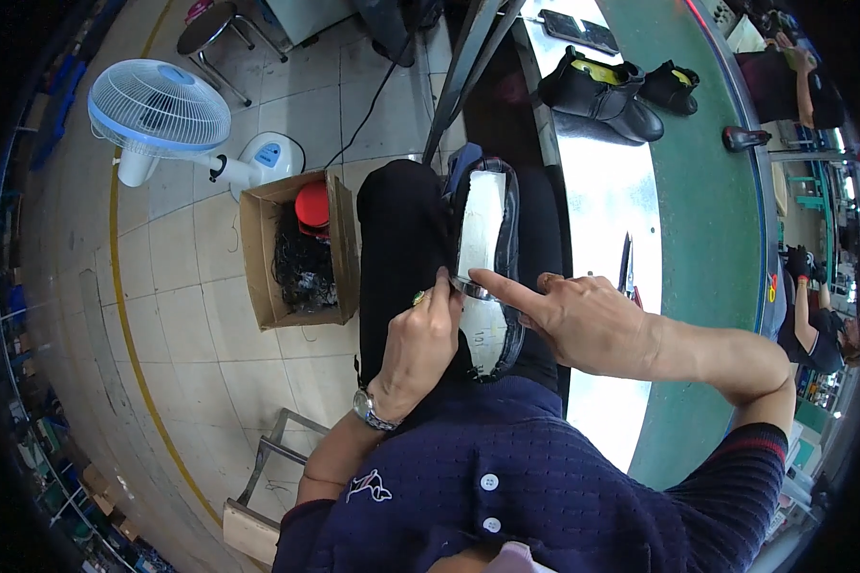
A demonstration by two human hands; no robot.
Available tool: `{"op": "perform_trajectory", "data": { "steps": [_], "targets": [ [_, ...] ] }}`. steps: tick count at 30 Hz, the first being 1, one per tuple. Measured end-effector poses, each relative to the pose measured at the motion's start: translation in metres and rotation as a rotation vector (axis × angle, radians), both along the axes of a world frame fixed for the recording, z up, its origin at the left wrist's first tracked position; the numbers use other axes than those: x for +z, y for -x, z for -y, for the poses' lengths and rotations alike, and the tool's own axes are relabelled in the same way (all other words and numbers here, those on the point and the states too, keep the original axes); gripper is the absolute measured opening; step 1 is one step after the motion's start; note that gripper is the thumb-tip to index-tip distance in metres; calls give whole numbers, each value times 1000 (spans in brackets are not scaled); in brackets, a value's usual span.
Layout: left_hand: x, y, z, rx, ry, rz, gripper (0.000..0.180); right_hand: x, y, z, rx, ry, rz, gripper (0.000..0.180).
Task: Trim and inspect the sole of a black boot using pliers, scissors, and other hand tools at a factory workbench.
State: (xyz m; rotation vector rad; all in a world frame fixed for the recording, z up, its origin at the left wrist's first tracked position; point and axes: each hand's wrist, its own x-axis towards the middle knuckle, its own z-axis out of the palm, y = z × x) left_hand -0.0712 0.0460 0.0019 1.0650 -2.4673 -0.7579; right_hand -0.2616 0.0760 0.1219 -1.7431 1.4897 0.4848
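Note:
A dark shoe (512, 215) lies sole side up, lengthwise along my lap, with a pale insole board (480, 229) showing inside its folded black edge. Across its middle runs a narrow, shiny dark strip (470, 288). My left hand (422, 334), with a ring and a wristwatch, pinches this strip at the shoe's left edge. From the right, my right hand (597, 320) reaches over the shoe; its index finger is stretched onto the strip near the left fingertips, and its other fingers are curled. The right thumb is mostly hidden. Dark blue material (463, 162) shows by the shoe's far end.
A cardboard box (258, 258) holding black scraps and a red round item stands left, near a fan (162, 105). Right runs a metal bench edge (607, 205) with black boots (607, 95), a phone (578, 31) and a pointed tool (627, 265), beside a green surface (707, 191). People work at far right.

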Motion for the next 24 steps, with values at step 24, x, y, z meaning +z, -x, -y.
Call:
{"op": "perform_trajectory", "data": {
  "steps": [24],
  "targets": [
    [-35,39,28,191,-1721,-902,71,36,18,27,235,136,-109,62]
  ]
}}
